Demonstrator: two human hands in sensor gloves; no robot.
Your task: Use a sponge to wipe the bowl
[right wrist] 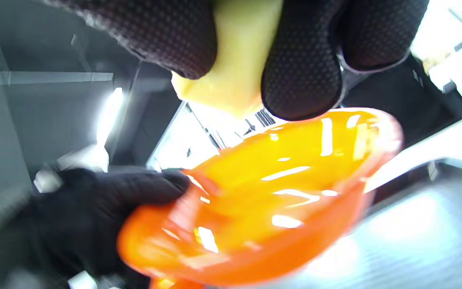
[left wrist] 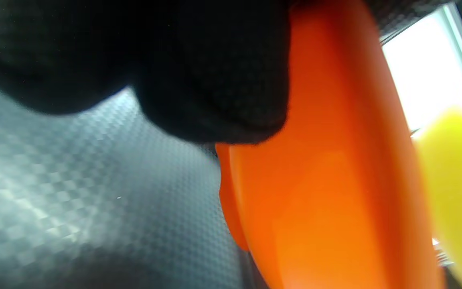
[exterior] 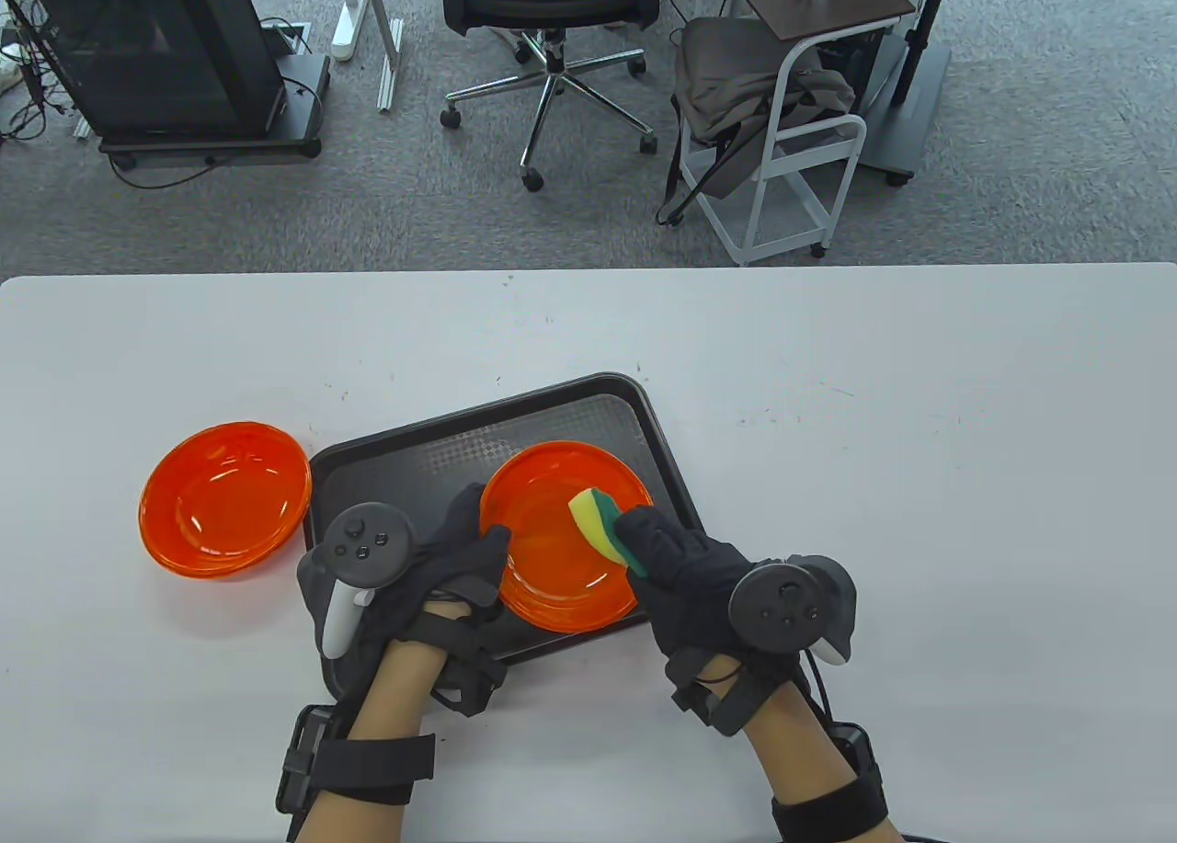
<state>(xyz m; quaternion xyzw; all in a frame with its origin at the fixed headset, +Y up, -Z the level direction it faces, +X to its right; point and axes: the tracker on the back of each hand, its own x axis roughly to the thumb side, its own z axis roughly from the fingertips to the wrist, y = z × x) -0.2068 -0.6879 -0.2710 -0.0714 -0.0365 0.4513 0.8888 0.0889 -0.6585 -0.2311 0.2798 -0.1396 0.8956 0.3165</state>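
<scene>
Left hand (exterior: 441,558) grips the bowl (exterior: 552,558) rim on the tray (exterior: 414,457); right hand (exterior: 680,567) clutches the sponge (exterior: 598,521) inside it.

From where I watch, the right half of the surface (exterior: 919,438) lies bare, so a hand passes freely there, and the far strip behind the tray (exterior: 515,420) is open too. On the left, a second orange bowl (exterior: 225,498) sits just beside the tray's left edge, closing the gap on that side. The tray's raised rim rings the bowl on the tray (exterior: 561,549). My left hand (exterior: 451,558) holds that bowl's near-left rim and my right hand (exterior: 680,572) fills its right side with the sponge (exterior: 598,521), so only the bowl's far edge stays reachable.
</scene>
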